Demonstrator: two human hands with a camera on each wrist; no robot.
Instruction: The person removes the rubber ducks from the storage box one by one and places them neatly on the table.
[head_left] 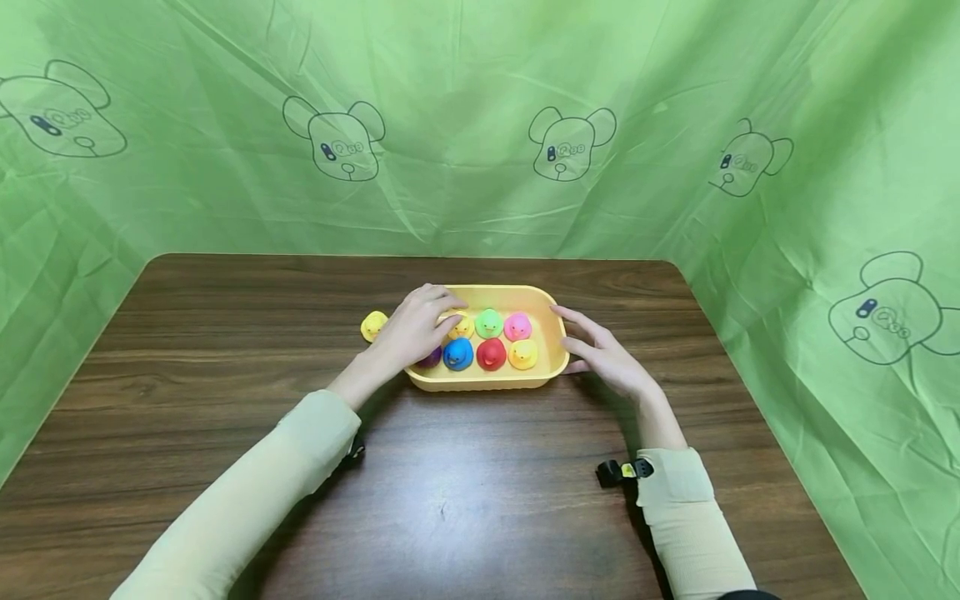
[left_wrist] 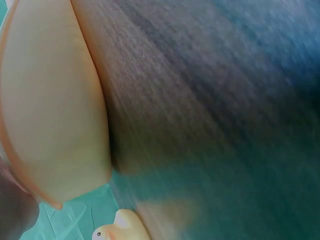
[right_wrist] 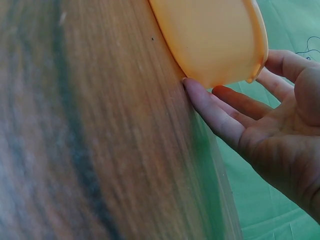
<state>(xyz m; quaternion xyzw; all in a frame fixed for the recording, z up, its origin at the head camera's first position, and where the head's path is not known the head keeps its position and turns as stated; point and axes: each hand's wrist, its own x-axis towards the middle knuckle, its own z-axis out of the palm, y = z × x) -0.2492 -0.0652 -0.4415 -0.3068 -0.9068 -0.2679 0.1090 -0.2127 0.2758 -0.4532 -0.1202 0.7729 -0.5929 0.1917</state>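
A yellow plastic tub (head_left: 480, 384) stands on the table with several toy ducks in two rows. Blue (head_left: 457, 355), red (head_left: 491, 355) and yellow (head_left: 523, 354) ducks show in the near row, beside a purple duck (head_left: 429, 358) partly covered by my left wrist. Green (head_left: 489, 323) and pink (head_left: 517, 327) ducks lie behind. My left hand (head_left: 412, 327) reaches over the tub's left end, its fingertips beside another yellow duck (head_left: 461, 327); I cannot tell whether it holds anything under the palm. With fingers extended and spread, my right hand (head_left: 607, 358) touches the tub's right end.
One more yellow duck (head_left: 372, 326) sits on the table just left of the tub, close to my left hand. The brown wooden table (head_left: 480, 492) is bordered by green curtains (head_left: 450, 200) at the back and sides.
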